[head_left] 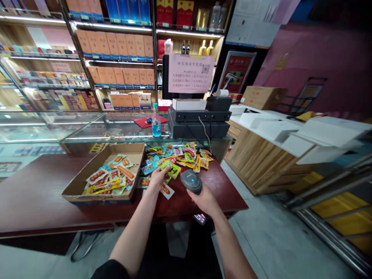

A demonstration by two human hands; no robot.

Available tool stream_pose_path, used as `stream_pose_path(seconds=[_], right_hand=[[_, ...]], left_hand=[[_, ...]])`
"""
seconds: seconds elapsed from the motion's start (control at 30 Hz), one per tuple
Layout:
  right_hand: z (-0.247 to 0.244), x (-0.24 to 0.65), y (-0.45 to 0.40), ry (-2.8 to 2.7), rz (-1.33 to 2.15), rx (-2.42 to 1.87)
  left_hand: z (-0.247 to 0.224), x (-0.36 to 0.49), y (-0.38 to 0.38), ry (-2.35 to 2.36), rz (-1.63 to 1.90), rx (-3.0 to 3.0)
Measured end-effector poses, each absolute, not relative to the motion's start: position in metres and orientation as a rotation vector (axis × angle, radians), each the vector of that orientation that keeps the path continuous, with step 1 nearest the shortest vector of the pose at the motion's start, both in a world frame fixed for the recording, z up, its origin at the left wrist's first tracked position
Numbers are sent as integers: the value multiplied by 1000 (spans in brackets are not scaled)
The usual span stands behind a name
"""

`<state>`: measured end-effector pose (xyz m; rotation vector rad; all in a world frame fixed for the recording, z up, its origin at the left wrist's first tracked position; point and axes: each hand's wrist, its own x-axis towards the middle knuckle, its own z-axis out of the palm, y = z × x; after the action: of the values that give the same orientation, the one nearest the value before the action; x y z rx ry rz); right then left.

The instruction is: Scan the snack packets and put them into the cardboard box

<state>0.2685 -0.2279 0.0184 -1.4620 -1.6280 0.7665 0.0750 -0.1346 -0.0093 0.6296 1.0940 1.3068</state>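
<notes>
My left hand [159, 178] pinches a green snack packet [171, 169] above the dark red table. In my right hand [205, 197] is a grey handheld barcode scanner [191, 181], its head close to the packet's right side. Behind both hands spreads a pile of small snack packets [200, 162] in yellow, blue and green. A clear-backed sausage packet [167, 190] lies just under my left hand. To the left stands an open cardboard box [69, 190] with sealed sausages and a long yellow packet [107, 186] in it.
Beyond the table is a glass counter [84, 133] with a blue-drink bottle [156, 126] and a black cash drawer [197, 130] under a monitor with a pink sign [190, 73]. A phone [200, 218] shows below the table's front edge. A wooden cabinet [258, 162] stands right.
</notes>
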Motion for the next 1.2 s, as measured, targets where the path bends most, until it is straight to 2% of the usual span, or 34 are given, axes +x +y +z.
stream_pose_path(seconds=[0.4,0.67,1.2], right_hand=[[12,271,-229,-1635,796,-1463],[15,268,-232,-1638,828,-1464],[22,265,-234,-1659,828,-1466]], left_hand=[[-10,70,-139,1046,1040,975],[-8,61,-130,1259,1164,990],[-7,64,-130,1097,1247,930]])
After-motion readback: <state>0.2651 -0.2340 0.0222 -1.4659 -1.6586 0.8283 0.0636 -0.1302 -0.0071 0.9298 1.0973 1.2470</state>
